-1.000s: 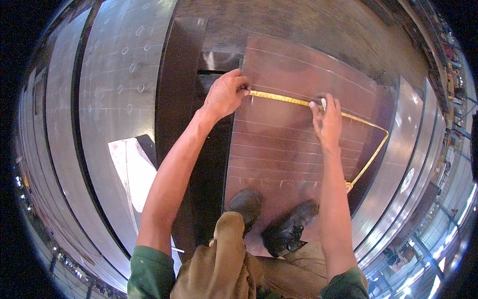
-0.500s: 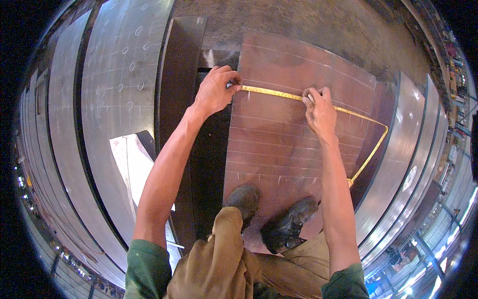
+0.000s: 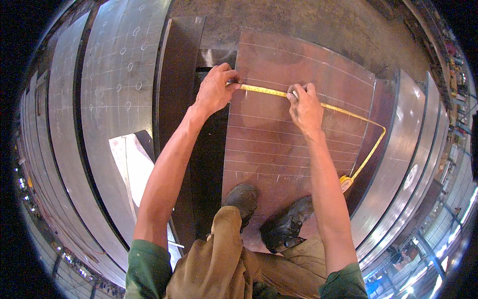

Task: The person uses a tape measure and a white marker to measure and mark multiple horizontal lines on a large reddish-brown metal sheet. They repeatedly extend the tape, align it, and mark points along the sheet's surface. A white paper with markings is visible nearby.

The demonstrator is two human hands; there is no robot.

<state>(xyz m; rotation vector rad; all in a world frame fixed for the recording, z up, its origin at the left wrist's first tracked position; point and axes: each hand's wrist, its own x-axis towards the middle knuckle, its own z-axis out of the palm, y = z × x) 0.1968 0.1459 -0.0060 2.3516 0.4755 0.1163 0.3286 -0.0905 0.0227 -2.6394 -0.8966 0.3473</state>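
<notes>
A reddish-brown metal plate [image 3: 279, 139] with several thin white lines lies in front of me. Across it runs the yellow blade of a tape measure [image 3: 264, 90], bent sharply past the right edge and leading back to its round case [image 3: 345, 183] beside my right forearm. My left hand [image 3: 215, 92] pinches the blade's end at the plate's left edge. Further along, my right hand [image 3: 306, 110] is closed at the blade, with a small pale stub, like chalk, between thumb and fingers. Short white tick marks show just below the tape.
My boots [image 3: 286, 224] stand on the near part of the plate. Long grey steel plates [image 3: 119, 84] with chalk circles stretch along the left, past a dark gap. More metal pieces [image 3: 393, 154] line the right. A pale sheet [image 3: 130, 159] lies beside my left forearm.
My right hand has slid left along the tape, closer to my left hand. The tape case shows more fully beside my forearm. My left hand has kept its pinch.
</notes>
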